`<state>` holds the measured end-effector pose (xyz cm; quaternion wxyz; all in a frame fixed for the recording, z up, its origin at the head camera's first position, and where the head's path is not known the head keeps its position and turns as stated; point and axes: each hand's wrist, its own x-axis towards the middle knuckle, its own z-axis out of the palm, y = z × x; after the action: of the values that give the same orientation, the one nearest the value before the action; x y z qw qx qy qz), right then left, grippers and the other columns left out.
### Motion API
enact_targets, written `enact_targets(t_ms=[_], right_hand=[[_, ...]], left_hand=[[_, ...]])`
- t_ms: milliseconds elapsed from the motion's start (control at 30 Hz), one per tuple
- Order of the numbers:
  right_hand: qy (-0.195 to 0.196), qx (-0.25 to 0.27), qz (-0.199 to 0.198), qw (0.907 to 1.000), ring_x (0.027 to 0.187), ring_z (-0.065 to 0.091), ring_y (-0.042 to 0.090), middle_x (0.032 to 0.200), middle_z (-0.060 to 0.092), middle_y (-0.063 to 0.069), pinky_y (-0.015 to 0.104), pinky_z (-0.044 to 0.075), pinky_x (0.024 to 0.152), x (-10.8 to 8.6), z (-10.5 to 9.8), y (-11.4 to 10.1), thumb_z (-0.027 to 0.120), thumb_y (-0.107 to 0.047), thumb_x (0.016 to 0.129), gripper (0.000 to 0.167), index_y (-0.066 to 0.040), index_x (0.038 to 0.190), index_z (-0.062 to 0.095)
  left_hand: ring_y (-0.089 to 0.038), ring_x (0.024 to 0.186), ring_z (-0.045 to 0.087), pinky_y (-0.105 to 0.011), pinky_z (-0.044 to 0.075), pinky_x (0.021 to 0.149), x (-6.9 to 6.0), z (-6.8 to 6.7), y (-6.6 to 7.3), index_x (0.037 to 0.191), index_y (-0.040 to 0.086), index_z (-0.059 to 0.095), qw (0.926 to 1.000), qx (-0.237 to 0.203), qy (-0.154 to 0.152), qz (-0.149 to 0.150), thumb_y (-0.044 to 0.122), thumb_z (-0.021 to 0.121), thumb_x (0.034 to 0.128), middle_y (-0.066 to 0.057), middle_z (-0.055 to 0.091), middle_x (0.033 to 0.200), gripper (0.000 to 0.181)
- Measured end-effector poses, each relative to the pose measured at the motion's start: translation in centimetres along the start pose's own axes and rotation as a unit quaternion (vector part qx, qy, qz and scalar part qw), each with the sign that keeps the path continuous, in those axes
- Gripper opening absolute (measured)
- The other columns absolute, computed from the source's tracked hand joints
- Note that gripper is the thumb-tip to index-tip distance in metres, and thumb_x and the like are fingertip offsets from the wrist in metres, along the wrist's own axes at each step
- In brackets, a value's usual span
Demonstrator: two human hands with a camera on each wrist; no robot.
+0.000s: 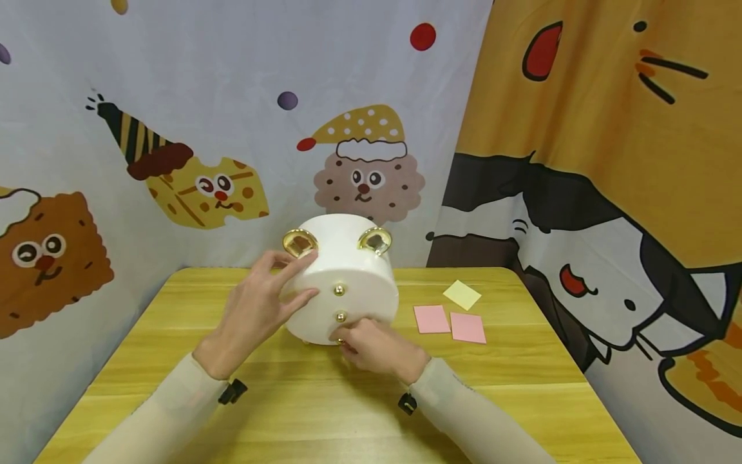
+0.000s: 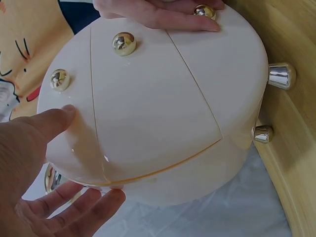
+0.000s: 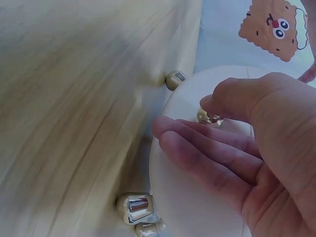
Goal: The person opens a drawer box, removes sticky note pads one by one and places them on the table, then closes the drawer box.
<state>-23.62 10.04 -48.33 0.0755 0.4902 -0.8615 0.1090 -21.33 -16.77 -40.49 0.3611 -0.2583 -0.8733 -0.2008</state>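
A rounded white box (image 1: 368,290) with two round gold ears (image 1: 375,241) stands upright on the table. Three gold knobs run down its front, the middle one (image 2: 124,43) on a panel between two seams. My left hand (image 1: 252,312) grips the box's upper left side, its thumb on the front and the other fingers on the side wall, as the left wrist view shows. With thumb and index finger my right hand (image 1: 379,348) pinches the lowest knob (image 3: 210,118), partly covered by the fingers. Short metallic feet (image 2: 281,75) show under the box.
On the wooden table (image 1: 290,419), two pink paper squares (image 1: 431,319) and a pale yellow one (image 1: 462,294) lie to the right of the box. A patterned cloth (image 1: 232,77) hangs behind the table, with a cartoon curtain (image 1: 608,193) on the right.
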Motion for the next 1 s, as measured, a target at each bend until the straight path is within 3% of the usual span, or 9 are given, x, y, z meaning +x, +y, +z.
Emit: enact_targets(t_ms=[367,767,1000], right_hand=[[-0.007,-0.014,0.006,0.9999,0.072,0.055,-0.006,0.106,0.087,-0.005,0.007,0.044,0.067,0.14,0.69,0.15,0.083,-0.001,0.100,0.028,-0.012,0.125,0.086],[0.006,-0.054,-0.012,0.9984,0.081,0.071,0.000,0.108,0.088,-0.004,0.011,0.056,0.072,0.25,0.77,0.00,0.081,0.001,0.100,0.026,-0.013,0.121,0.087],[0.009,-0.065,-0.015,0.9977,0.081,0.072,0.001,0.104,0.086,-0.005,0.012,0.057,0.072,0.17,0.80,-0.09,0.080,0.001,0.102,0.024,-0.014,0.119,0.086]], left_hand=[[-0.033,0.105,0.078,-0.026,0.050,0.049,0.07,0.13,0.09,0.160,0.023,0.072,0.9998,0.015,-0.001,0.012,0.030,0.102,0.0938,-0.019,0.067,0.130,0.074],[-0.035,0.109,0.077,-0.031,0.055,0.049,0.02,0.40,0.26,0.157,0.017,0.073,0.9998,0.018,-0.001,0.010,0.033,0.103,0.0929,-0.019,0.068,0.133,0.073],[-0.035,0.106,0.077,-0.032,0.054,0.048,0.01,0.44,0.39,0.157,0.017,0.072,0.9998,0.018,0.000,0.010,0.034,0.106,0.0897,-0.019,0.069,0.133,0.077]])
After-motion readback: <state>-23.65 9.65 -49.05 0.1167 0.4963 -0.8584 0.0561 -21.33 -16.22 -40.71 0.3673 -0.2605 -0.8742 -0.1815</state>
